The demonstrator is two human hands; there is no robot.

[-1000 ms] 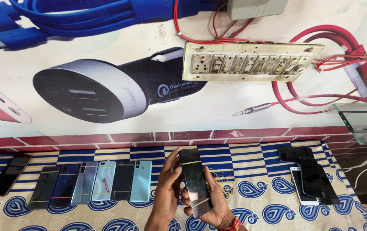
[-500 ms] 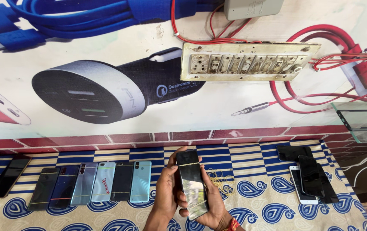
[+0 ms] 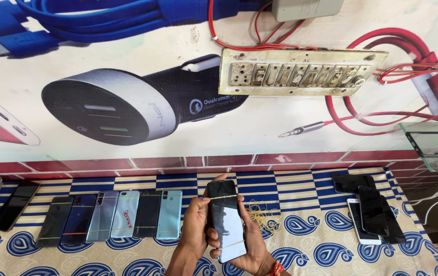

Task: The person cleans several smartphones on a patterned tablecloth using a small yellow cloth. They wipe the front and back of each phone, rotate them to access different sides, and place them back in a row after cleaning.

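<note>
While both hands [image 3: 214,230] grip a black phone [image 3: 226,220], white poster [image 3: 127,107] above, blue cables, grey charger pictured.

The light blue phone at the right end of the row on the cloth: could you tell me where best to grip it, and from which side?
Grip the light blue phone by its long edges, coming from above. It lies flat, back up; its right edge is free, but its left edge sits close against a dark phone.

Big wall poster [image 3: 127,102]: blue cables, black-silver charger. Dark phone screen [image 3: 226,220] held centre, rubber-banded.
</note>
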